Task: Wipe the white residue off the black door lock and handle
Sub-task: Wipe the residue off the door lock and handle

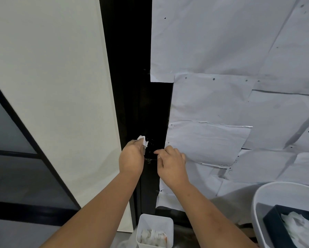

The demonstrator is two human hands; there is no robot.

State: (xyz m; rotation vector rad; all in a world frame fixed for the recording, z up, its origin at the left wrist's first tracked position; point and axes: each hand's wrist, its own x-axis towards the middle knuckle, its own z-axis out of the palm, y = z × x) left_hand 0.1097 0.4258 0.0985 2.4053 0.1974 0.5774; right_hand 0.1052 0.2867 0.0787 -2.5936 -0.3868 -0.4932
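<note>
The black door lock and handle [151, 149] sit on the dark door edge, mostly lost in shadow between my two hands. My left hand [132, 156] grips a crumpled white tissue [143, 140] and presses it against the lock's left side. My right hand [171, 161] has its fingers curled, the fingertips pinching at the right side of the handle. A small pale smear shows just below the lock at the door edge.
White paper sheets [239, 86] cover the door to the right. A white wall panel [51, 86] stands at left. On the floor sit a small white bin [155, 222] with used tissues and a round white tub [268, 203] holding a dark box of wipes [300, 228].
</note>
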